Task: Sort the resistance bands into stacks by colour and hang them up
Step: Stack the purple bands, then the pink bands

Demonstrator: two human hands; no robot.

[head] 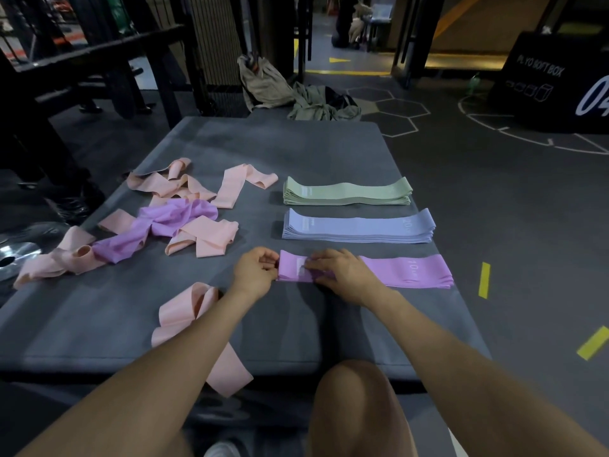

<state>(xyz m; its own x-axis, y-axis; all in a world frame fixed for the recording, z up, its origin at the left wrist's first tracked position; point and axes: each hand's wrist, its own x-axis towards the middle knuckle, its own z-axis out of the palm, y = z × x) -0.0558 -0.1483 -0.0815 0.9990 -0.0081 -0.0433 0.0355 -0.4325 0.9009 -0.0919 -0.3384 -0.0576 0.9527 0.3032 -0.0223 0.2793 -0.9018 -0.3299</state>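
Observation:
On the grey mat (pixel 263 150) lie three neat stacks: green bands (pixel 346 192) farthest, blue bands (pixel 357 226) in the middle, purple bands (pixel 405 270) nearest. My left hand (pixel 253 270) pinches the left end of the purple stack. My right hand (pixel 339 273) lies over the stack's left part, fingers resting on its top near the white label. To the left sits a loose tangle of pink bands (pixel 204 234) and purple bands (pixel 174 216). Another pink band (pixel 194 311) lies under my left forearm and hangs over the mat's near edge.
Crumpled clothing (pixel 296 94) lies on the floor past the mat's far edge. A black plyo box (pixel 553 84) stands at the far right. Dark gym racks (pixel 99 67) fill the left. Metal weight plates (pixel 16 258) sit left of the mat. My knee (pixel 356 400) is at the near edge.

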